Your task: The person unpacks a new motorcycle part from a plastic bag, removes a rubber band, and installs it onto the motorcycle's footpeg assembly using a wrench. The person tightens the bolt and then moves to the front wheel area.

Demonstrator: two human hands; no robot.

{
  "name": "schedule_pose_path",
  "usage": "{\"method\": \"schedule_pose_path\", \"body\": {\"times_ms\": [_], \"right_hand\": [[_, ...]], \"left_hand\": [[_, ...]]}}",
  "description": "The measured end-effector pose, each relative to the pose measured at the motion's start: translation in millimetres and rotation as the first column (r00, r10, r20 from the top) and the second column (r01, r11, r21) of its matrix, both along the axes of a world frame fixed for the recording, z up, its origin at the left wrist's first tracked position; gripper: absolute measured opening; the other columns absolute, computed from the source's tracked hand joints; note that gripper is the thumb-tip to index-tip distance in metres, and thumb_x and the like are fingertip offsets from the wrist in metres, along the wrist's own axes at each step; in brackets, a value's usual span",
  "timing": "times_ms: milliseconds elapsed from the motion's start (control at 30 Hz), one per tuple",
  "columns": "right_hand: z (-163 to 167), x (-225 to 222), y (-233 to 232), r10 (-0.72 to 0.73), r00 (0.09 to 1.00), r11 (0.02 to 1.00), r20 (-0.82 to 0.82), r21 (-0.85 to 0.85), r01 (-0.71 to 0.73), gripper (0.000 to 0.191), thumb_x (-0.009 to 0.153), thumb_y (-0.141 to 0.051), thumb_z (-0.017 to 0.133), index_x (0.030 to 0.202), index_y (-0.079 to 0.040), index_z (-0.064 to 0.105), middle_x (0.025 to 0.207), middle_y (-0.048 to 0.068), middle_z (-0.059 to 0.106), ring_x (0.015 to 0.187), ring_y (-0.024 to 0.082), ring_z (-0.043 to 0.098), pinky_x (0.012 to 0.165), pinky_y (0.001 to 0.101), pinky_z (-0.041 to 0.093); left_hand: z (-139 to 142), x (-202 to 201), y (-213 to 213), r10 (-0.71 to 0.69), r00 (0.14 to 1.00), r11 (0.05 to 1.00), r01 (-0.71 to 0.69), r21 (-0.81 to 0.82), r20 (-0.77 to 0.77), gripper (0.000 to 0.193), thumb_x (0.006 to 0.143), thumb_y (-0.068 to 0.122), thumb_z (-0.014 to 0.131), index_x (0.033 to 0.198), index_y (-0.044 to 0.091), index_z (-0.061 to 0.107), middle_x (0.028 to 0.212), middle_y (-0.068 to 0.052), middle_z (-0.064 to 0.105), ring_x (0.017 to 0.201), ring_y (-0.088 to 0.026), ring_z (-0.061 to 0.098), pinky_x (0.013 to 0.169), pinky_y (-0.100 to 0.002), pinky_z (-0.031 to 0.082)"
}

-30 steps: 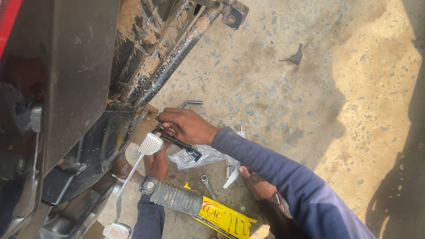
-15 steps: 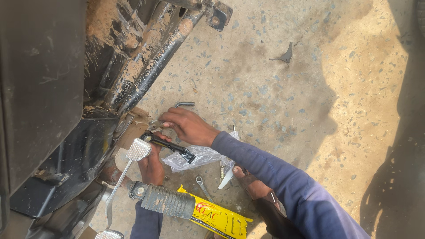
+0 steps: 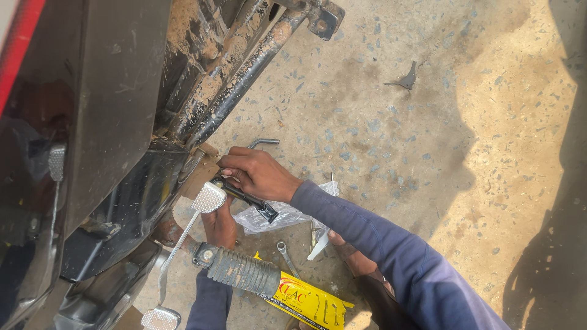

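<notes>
Under the motorcycle's side: we crouch beside the muddy frame tubes (image 3: pixel 244 67), looking down at both our hands on the concrete floor (image 3: pixel 379 122).
Right arm: our blue sleeve (image 3: pixel 379 238) runs from the lower right up and left, the wrist bent so the right hand (image 3: pixel 257 174) lies palm down against the machine's lower edge.
Right hand: our fingers are curled tight around a black-handled tool (image 3: pixel 247 198); its handle sticks out toward the lower right, past the palm, and its tip sits at the metal just beside the silver pedal pad (image 3: pixel 210 197).
Left arm: it comes straight up from the bottom edge in a blue sleeve, passing behind the footrest.
Left hand: our left hand (image 3: pixel 220 226) reaches up beneath the pedal pad and the tool; its fingers are hidden there, so we cannot tell whether they are closed or what they hold.
In the way: the ribbed rubber footrest (image 3: pixel 241 272) lies across our left forearm, and the thin silver pedal lever (image 3: pixel 174 253) slants just to its left.
On the floor: a clear plastic bag (image 3: pixel 275 217) sits under our right wrist, a spanner (image 3: pixel 287 256) and a yellow box (image 3: pixel 309 302) lie near the footrest, a bent metal rod (image 3: pixel 264 142) rests just above the right hand, and a small dark metal piece (image 3: pixel 405 78) lies well apart.
</notes>
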State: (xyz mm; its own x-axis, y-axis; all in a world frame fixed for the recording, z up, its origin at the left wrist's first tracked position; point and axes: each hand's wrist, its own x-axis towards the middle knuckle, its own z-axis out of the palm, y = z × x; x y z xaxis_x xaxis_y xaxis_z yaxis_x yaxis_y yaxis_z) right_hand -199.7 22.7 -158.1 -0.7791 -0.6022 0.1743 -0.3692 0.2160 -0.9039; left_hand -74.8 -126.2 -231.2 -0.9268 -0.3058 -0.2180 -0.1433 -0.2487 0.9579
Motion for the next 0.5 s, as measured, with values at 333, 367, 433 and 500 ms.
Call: {"method": "schedule_pose_path", "body": {"times_ms": [333,367,433,500], "right_hand": [[-18,-8,14,0.094,0.994,0.988,-0.061,0.132,-0.085,0.017,0.105,-0.023,0.058,0.097,-0.008,0.060,0.082,0.010,0.069,0.080,0.035,0.070,0.068,0.0463,0.050],[-18,-10,14,0.113,0.989,0.985,-0.099,0.146,-0.098,0.018,0.105,-0.024,0.057,0.096,-0.008,0.059,0.081,0.010,0.070,0.078,0.035,0.070,0.066,0.0467,0.050],[-12,-14,14,0.152,0.981,0.972,-0.120,0.196,-0.127,0.017,0.101,-0.024,0.058,0.100,-0.007,0.061,0.073,0.011,0.068,0.070,0.034,0.069,0.061,0.0467,0.050],[0,-29,15,0.266,0.947,0.918,-0.177,0.345,-0.194,0.017,0.102,-0.023,0.056,0.103,-0.007,0.063,0.068,0.011,0.066,0.063,0.031,0.069,0.057,0.0463,0.051]], "left_hand": [[7,-12,16,-0.048,0.990,0.994,0.060,0.088,-0.132,0.016,0.112,0.009,0.042,0.109,-0.002,0.052,0.104,-0.010,0.058,0.097,-0.019,0.058,0.094,-0.034,0.049],[10,-13,16,-0.049,0.991,0.996,0.058,0.071,-0.125,0.016,0.112,0.009,0.041,0.108,-0.002,0.051,0.104,-0.011,0.058,0.097,-0.019,0.058,0.094,-0.035,0.049],[15,-12,16,-0.050,0.995,0.997,0.054,0.048,-0.090,0.017,0.112,0.010,0.041,0.108,-0.003,0.052,0.104,-0.011,0.058,0.096,-0.020,0.058,0.093,-0.035,0.049],[16,-14,18,-0.035,0.998,0.999,0.037,0.040,-0.057,0.019,0.111,0.011,0.039,0.108,-0.002,0.053,0.103,-0.011,0.058,0.095,-0.020,0.058,0.093,-0.035,0.048]]}}
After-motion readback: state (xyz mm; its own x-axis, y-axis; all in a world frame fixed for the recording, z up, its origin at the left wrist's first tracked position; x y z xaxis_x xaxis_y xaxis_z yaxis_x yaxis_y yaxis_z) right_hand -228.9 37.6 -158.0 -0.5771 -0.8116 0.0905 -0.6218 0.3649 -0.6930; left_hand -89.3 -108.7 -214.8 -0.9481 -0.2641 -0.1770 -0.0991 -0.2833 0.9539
